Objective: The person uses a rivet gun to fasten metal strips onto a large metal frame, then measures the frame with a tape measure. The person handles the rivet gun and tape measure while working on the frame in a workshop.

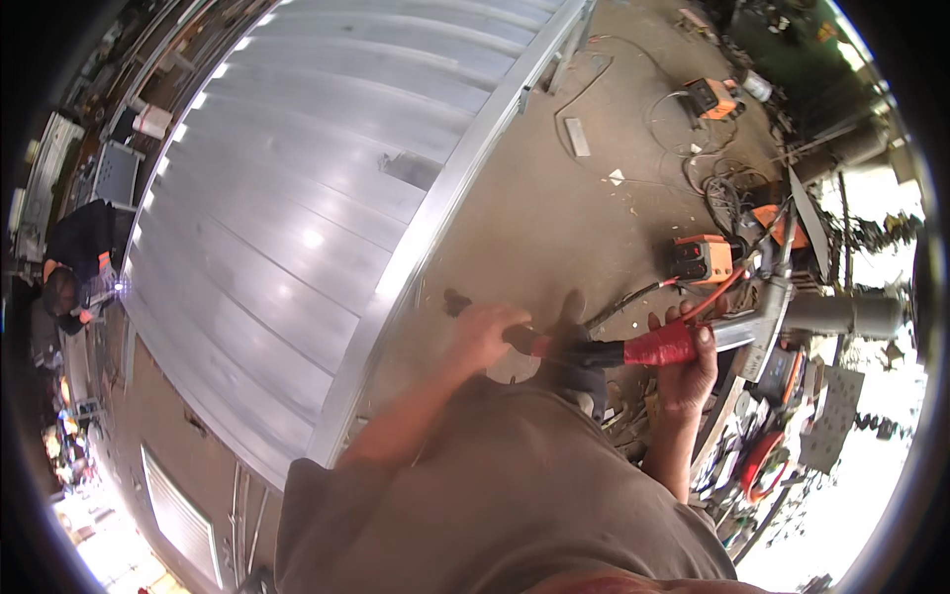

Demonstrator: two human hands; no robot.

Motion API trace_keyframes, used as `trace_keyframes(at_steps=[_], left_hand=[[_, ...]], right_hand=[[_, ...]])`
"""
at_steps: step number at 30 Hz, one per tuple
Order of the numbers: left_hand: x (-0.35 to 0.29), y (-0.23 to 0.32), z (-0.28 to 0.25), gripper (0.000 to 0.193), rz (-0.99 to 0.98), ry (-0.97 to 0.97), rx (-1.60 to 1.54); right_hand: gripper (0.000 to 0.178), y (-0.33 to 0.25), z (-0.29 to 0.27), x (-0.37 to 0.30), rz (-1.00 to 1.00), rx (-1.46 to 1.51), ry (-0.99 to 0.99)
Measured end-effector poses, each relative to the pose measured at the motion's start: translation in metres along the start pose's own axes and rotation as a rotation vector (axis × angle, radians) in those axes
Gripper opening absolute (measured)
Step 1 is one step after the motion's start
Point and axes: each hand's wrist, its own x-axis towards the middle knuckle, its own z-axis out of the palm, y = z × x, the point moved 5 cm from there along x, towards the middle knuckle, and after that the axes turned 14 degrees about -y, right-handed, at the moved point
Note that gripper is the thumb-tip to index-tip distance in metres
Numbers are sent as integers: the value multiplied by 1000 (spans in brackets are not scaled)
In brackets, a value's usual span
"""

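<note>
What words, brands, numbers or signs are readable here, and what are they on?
None: I can't read any text in this picture.
Nearer orange-and-black box: any markings are too small to read.
Farther orange box: also too small.
Red wrapping in the right hand: no lettering I can make out.
Large ribbed metal panel: no lettering visible.

And there's the shirt (505, 485), a dull grey-brown, loose and softly creased, spreading wide over the chest and belly! Look at that left sleeve (309, 500), same drab cloth, ending short; out comes a bare left forearm (391, 426), down to a bare left hand (485, 337), a little blurred. Over on the other side, bare again: right forearm (673, 450), right hand (690, 374), short fingernails showing!
</note>
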Motion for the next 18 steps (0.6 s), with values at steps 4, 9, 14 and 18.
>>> trace_keyframes(at_steps=[4, 9, 14, 18], left_hand=[[75, -41, 19, 49, -104, -29, 82], [204, -53, 41, 53, -356, -86, -98], [360, -30, 22, 50, -245, 5, -22], [480, -23, 2, 46, -222, -4, -137]], right_hand=[[59, 31, -91, 96, 121, 125, 78], [61, 8, -157, 265, 338, 50, 37], [67, -59, -166, 425, 374, -68, -43], [69, -104, -169, 528, 286, -104, -128]])
